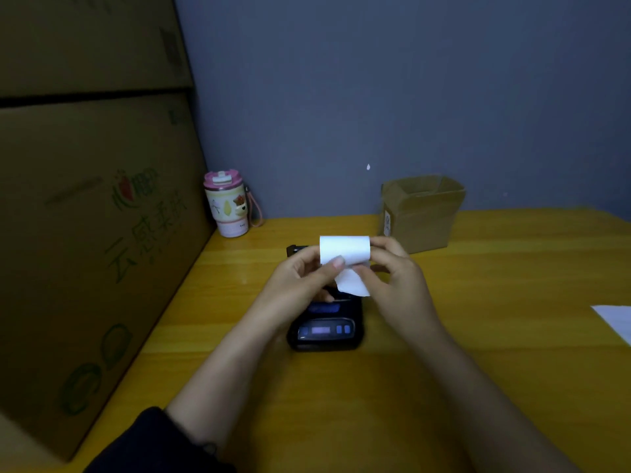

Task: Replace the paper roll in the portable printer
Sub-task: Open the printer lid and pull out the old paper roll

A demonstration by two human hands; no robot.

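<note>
A white paper roll is held above the table between both hands. My left hand grips its left end with the thumb on the front. My right hand holds the right end and pinches the loose paper tail that hangs down from the roll. Directly below sits the black portable printer on the yellow table, its small screen and buttons facing me. The printer's far part is hidden behind my hands; a dark lid edge shows behind the left hand.
Large cardboard boxes are stacked along the left edge of the table. A pink patterned cup stands in the back left corner. A small open cardboard box sits at the back. A white sheet lies at the right edge.
</note>
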